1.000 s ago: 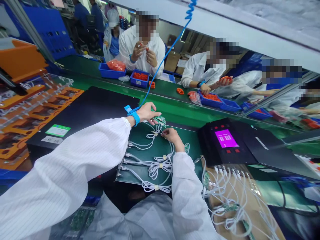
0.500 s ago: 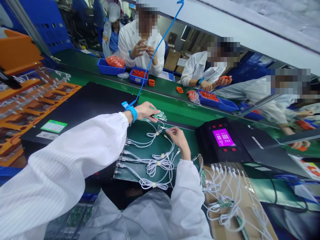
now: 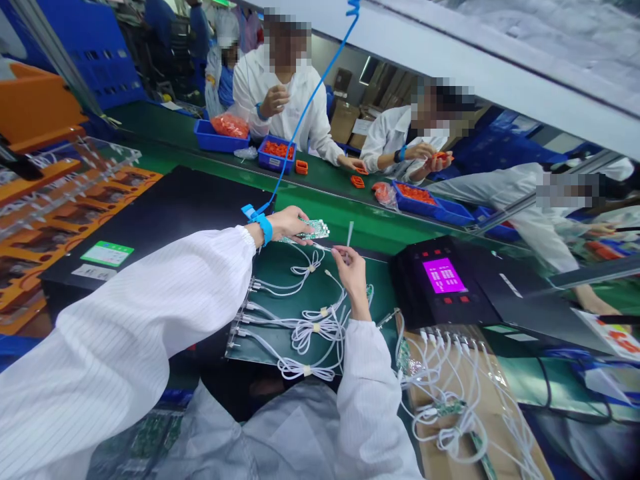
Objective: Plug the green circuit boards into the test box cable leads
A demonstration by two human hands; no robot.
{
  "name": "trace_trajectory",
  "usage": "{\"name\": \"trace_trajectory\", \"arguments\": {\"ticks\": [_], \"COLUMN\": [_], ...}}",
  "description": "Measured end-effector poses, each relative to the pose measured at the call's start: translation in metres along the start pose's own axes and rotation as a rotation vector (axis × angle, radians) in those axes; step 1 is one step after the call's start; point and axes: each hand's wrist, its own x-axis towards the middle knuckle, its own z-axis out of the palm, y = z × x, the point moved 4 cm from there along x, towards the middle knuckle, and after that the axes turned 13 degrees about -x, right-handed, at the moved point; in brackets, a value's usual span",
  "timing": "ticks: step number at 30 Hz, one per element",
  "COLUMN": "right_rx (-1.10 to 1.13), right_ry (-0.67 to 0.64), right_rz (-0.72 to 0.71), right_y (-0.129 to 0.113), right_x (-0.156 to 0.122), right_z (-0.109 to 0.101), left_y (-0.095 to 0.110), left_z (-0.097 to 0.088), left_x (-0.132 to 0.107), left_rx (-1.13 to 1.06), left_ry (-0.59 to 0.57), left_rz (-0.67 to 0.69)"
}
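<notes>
My left hand (image 3: 291, 225), with a blue wrist strap (image 3: 267, 228), is closed on a green circuit board (image 3: 315, 230) above the far edge of the dark green mat (image 3: 280, 257). Just right of and below the board, my right hand (image 3: 351, 272) pinches a thin white cable (image 3: 324, 248) between thumb and fingertips. The cable's tip is too small to make out. Below both hands, several white cables (image 3: 316, 328) lie in tied coils, running from connectors (image 3: 245, 317) on the mat's left side. Part of another green board (image 3: 370, 293) shows behind my right hand.
A black box (image 3: 150, 220) stands left, and a black tester with a purple screen (image 3: 444, 275) right. More white cables and boards lie on cardboard (image 3: 395, 440). Across the line, co-workers handle orange parts by blue bins (image 3: 277, 162). A blue cord (image 3: 313, 100) runs up from my wrist.
The board in my left hand has turned flatter and extends rightward. My right hand has moved slightly up with the cable, towards the board. A co-worker opposite has reached down to an orange part.
</notes>
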Motion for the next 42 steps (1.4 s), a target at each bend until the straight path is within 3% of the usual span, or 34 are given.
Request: {"name": "trace_trajectory", "arguments": {"ticks": [6, 13, 20, 30, 42], "right_rx": [0.033, 0.077, 0.160, 0.120, 0.078], "right_ry": [0.001, 0.143, 0.147, 0.188, 0.144], "right_rz": [-0.122, -0.072, -0.052, 0.007, 0.002], "right_y": [-0.015, -0.038, -0.039, -0.041, -0.046], "right_x": [-0.014, -0.020, -0.022, -0.019, -0.017], "right_z": [-0.015, -0.032, -0.034, -0.034, -0.034], "left_y": [0.001, -0.002, -0.002, -0.002, -0.005], "left_z": [-0.002, 0.001, 0.003, 0.004, 0.003], "left_x": [0.001, 0.002, 0.001, 0.001, 0.006], "left_rx": [0.050, 0.119, 0.100, 0.114, 0.112], "left_ry": [0.034, -0.169, -0.240, -0.284, -0.362], "left_rz": [0.009, 0.041, 0.061, 0.076, 0.088]}}
